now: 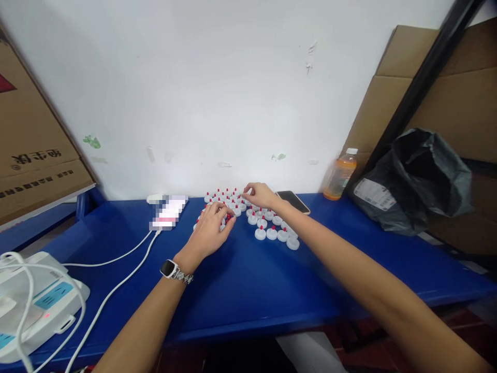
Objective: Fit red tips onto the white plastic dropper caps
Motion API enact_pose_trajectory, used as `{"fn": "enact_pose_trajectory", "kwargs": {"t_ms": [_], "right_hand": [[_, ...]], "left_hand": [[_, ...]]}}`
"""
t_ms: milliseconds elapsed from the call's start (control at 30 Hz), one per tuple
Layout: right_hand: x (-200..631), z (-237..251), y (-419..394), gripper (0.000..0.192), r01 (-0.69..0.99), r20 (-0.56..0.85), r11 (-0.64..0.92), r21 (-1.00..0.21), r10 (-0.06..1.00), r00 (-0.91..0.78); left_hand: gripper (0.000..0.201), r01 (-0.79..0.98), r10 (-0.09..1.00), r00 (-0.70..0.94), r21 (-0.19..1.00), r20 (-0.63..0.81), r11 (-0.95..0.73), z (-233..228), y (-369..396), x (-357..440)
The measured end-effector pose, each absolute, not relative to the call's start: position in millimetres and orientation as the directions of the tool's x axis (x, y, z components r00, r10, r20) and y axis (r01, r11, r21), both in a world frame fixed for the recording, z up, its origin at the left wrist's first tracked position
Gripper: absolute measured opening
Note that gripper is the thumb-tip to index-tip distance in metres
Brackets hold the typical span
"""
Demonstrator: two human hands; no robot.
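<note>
Near left corner: white plastic power strip (37, 305) with a small red light, white cables (112, 290) trailing from it across the blue desk (248, 280).
Left wrist: I see a dark-faced watch on a metal band (174, 271) just behind the hand.
Left hand (212, 230): palm down at the near left edge of the cluster of small white round caps with red tips (248, 215); fingers curled together over several caps, though I cannot tell whether they pinch one.
Right hand (261, 195): reaching further in, over the far middle of the cluster; fingers (248, 196) pressed together at the tips, pinching what looks like one cap.
Caps: standing upright in loose rows on the desk, between and around both hands, a few spreading toward the near right.
Left of caps: white phone-like slab (169, 212), blurred, a cable running into it.
Right of caps: dark phone (293, 201) lying flat, just beside my right hand.
Further right: orange drink bottle with white cap (340, 174) standing by the white wall (213, 93), then a grey plastic bag (419, 181).
Sides: brown cardboard boxes (34, 134) leaning left and right.
</note>
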State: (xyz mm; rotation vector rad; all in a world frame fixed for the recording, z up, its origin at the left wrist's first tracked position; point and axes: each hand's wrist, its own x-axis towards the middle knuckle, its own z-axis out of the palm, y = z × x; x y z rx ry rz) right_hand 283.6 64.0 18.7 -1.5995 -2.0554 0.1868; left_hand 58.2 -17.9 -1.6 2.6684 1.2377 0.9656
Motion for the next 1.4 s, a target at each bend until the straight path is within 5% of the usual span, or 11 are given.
{"fn": "enact_pose_trajectory", "kwargs": {"t_ms": [133, 633, 767, 900, 1067, 1200, 1400], "right_hand": [[325.5, 19.2, 37.9, 0.023, 0.858, 0.382, 0.234, -0.458, 0.923, -0.047], [362.1, 12.5, 23.2, 0.012, 0.929, 0.212, 0.098, -0.358, 0.977, -0.021], [359.6, 21.7, 6.8, 0.013, 0.856, 0.37, 0.17, -0.488, 0.928, 0.027], [331.9, 31.1, -16.2, 0.02, 0.599, 0.482, 0.375, -0.708, 0.876, 0.021], [277.0, 27.5, -22.6, 0.03, 0.426, 0.499, 0.486, -0.763, 0.862, -0.089], [255.5, 19.1, -2.3, 0.026, 0.673, 0.442, 0.422, -0.608, 0.884, -0.155], [235.6, 13.9, 16.9, 0.018, 0.876, 0.271, 0.479, -0.06, 0.852, -0.447]], "left_hand": [[0.027, 0.652, 0.655, 0.542, 0.229, 0.527, -0.723, 3.1, -13.6, 69.8], [0.028, 0.592, 0.62, 0.627, 0.23, 0.472, -0.773, 10.0, 8.5, 141.5], [0.035, 0.59, 0.606, 0.573, 0.236, 0.552, -0.772, 9.3, 3.3, 138.9], [0.057, 0.572, 0.596, 0.527, 0.267, 0.606, -0.776, 9.9, -3.8, 127.2], [0.041, 0.615, 0.637, 0.55, 0.254, 0.54, -0.746, 5.9, -9.7, 87.8], [0.039, 0.692, 0.703, 0.488, 0.261, 0.518, -0.673, -2.1, -11.0, 48.3], [0.036, 0.768, 0.775, 0.452, 0.25, 0.441, -0.59, -10.2, -8.3, 28.8]]}}
